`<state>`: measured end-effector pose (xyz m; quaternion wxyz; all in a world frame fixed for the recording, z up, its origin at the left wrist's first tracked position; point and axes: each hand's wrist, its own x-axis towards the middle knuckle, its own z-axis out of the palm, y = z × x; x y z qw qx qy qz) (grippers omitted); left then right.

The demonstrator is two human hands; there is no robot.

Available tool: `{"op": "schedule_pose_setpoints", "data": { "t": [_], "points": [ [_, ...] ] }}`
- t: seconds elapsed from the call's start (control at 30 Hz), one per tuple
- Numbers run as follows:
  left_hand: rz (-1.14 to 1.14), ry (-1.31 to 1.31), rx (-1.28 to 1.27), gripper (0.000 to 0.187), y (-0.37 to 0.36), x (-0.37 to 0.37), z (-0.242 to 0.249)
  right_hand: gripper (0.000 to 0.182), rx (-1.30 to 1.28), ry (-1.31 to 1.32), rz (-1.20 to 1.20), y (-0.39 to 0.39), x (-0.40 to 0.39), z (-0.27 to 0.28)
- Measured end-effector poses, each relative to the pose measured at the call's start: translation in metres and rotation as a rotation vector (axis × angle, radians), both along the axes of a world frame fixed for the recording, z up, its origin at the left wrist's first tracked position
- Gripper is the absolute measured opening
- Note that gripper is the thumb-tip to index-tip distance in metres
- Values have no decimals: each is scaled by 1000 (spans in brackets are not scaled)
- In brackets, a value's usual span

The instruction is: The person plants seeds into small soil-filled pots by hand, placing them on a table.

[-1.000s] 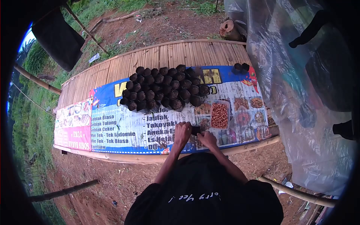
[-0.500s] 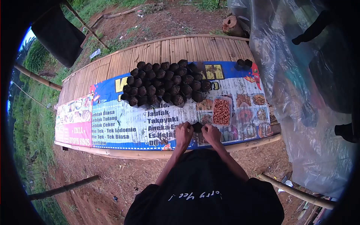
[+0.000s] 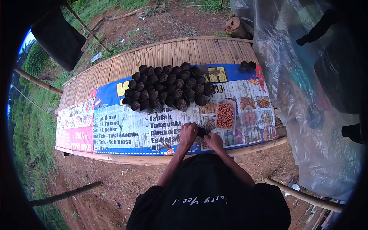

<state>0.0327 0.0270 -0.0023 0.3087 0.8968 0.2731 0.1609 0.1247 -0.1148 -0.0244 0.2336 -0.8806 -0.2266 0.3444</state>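
Note:
Between my two hands, over the near part of the printed banner (image 3: 165, 140), is a small black plastic planting bag (image 3: 201, 132). My left hand (image 3: 188, 133) is closed on its left side. On the other side, the closed fingers of my right hand (image 3: 214, 141) pinch its lower right edge. My fingers cover part of the bag, and its inside cannot be seen. A clear plastic tub (image 3: 235, 122) of reddish-brown seeds (image 3: 225, 115) stands just beyond my right hand.
Several soil-filled black bags (image 3: 163, 86) stand packed together beyond my left hand. Two more black bags (image 3: 247, 67) sit at the far right corner. The banner lies on a bamboo-slat table (image 3: 153, 55). Clear plastic sheeting (image 3: 306, 115) hangs at the right.
My right hand has shifted slightly left and towards me, closer to my left hand. The bag between them now looks narrower and tilted.

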Motion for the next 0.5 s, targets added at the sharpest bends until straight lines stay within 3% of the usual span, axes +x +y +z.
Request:
{"op": "schedule_pose_setpoints", "data": {
  "t": [0.17, 0.37, 0.5],
  "points": [
    [104, -79, -81, 11, -8, -9, 26, 36, -13, -134, -7, 3, 4, 59],
    [174, -67, -183, 12, -12, -9, 3, 34, 62, -176, 23, 5, 14, 23],
    [191, -88, -166, 13, -16, -12, 13, 33, 100, -206, 53, 5, 17, 24]
  ]
}}
